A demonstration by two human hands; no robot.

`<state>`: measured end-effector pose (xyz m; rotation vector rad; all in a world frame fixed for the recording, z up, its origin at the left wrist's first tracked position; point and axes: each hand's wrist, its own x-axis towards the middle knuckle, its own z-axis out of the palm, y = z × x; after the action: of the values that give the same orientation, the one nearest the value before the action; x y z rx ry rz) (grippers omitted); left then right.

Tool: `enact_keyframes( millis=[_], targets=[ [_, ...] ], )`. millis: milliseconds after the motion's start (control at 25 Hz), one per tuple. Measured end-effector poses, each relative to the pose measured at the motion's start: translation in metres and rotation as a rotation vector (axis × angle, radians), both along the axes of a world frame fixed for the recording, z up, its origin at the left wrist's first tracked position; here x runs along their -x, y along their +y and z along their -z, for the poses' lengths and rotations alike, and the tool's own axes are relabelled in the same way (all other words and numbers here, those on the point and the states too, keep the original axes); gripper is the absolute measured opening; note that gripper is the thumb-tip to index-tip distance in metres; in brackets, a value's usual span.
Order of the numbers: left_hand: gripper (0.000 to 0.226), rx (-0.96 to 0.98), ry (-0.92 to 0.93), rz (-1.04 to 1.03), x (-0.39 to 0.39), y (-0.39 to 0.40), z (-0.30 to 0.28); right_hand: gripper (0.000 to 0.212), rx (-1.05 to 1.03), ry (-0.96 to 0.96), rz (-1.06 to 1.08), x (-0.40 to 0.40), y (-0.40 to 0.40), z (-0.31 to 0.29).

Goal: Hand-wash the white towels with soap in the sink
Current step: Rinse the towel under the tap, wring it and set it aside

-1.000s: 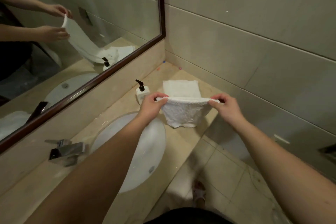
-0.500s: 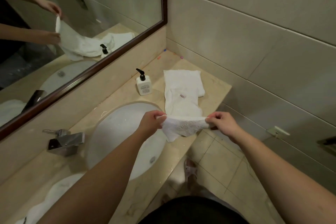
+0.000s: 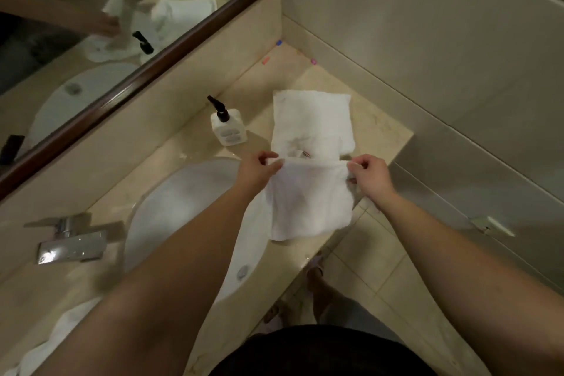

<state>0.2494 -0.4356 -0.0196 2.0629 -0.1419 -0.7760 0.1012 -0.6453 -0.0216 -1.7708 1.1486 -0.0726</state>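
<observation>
I hold a white towel stretched by its top edge above the counter, just right of the white oval sink. My left hand pinches its left corner and my right hand pinches its right corner. Behind it a folded white towel lies flat on the counter. A white soap bottle with a black pump stands to the left of that folded towel. Another white towel lies crumpled at the lower left of the counter.
A chrome faucet sits on the beige counter left of the sink. A dark-framed mirror runs along the back wall. Tiled wall closes the right side. Small coloured bits lie in the far corner. Tiled floor and my feet show below.
The towel end I hold has dropped from a bunched strip into a hanging sheet, and my hands have drawn nearer to me, right of the sink. The camera has tilted further down.
</observation>
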Motion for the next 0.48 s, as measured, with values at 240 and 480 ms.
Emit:
enact_keyframes(
  millis=[240,480],
  targets=[
    [0.025,-0.014,-0.012,-0.08,-0.051,-0.047,0.019,0.006,0.029,-0.001,-0.017,-0.057,-0.038,0.02],
    [0.06,-0.172,-0.069,-0.195,-0.042,-0.058,0.048,0.049,-0.091,0.036,0.094,-0.063,-0.04,0.049]
  ],
)
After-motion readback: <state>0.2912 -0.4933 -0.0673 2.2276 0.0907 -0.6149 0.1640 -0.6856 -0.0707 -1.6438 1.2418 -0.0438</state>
